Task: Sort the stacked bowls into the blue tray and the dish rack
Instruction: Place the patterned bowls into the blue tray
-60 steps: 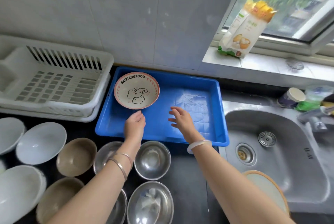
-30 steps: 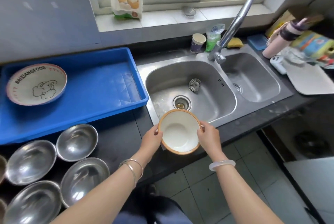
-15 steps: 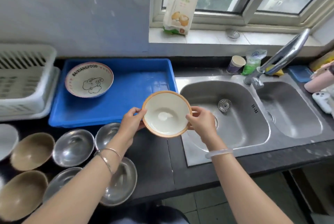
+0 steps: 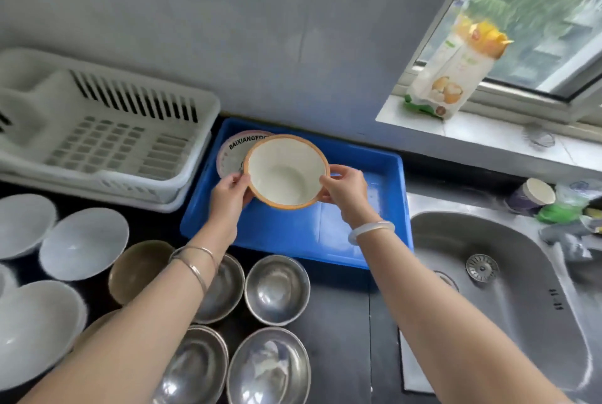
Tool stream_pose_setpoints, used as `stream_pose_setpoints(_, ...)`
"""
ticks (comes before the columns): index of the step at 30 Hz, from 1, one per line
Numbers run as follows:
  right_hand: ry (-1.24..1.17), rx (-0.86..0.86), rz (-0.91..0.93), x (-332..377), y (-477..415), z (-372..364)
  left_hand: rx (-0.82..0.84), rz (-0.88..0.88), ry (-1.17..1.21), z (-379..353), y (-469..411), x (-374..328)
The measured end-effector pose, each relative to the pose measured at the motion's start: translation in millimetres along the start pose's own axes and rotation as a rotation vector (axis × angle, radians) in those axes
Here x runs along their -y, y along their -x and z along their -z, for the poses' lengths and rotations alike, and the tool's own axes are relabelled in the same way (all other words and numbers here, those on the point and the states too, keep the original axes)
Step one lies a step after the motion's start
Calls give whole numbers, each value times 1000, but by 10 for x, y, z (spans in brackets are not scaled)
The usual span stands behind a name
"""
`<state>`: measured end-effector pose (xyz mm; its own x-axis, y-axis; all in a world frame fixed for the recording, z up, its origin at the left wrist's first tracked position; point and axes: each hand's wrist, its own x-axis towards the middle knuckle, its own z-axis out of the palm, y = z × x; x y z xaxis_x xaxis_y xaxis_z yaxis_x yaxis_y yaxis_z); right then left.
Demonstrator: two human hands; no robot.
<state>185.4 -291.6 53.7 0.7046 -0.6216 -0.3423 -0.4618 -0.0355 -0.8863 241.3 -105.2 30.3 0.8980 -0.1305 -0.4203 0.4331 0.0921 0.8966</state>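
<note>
I hold a cream bowl with an orange rim [image 4: 286,172] over the blue tray [image 4: 358,227]. My left hand [image 4: 229,193] grips its left edge and my right hand [image 4: 345,190] grips its right edge. It hangs above the tray's back left part and partly covers the printed elephant bowl [image 4: 233,151] that lies in the tray. The white dish rack [image 4: 107,139] stands to the left of the tray with nothing in it.
Several steel bowls [image 4: 277,289] sit on the black counter in front of the tray. White bowls [image 4: 83,242] and a tan bowl [image 4: 136,270] lie further left. The steel sink [image 4: 508,299] is at right, and a food packet [image 4: 452,74] stands on the windowsill.
Both hands picked the orange-rimmed bowl up from the counter edge by the sink and carried it left, from in front of the sink to above the blue tray.
</note>
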Motion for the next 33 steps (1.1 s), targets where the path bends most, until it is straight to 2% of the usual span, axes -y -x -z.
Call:
stream_pose_setpoints(10, 66, -23, -68, 92, -713, -708, -26, 0, -82, 149, -733, -14)
stream_pose_setpoints(15, 157, -39, -70, 25, -829, -842, 30, 36, -123, 184, -893, 46)
stream_pose_setpoints(23, 224, -36, -28, -17, -891, -966, 4, 20, -171, 208, -1015, 77)
stream_pose_setpoints(33, 184, 28, -32, -50, -799, -966, -167, -40, -225, 142, -927, 107)
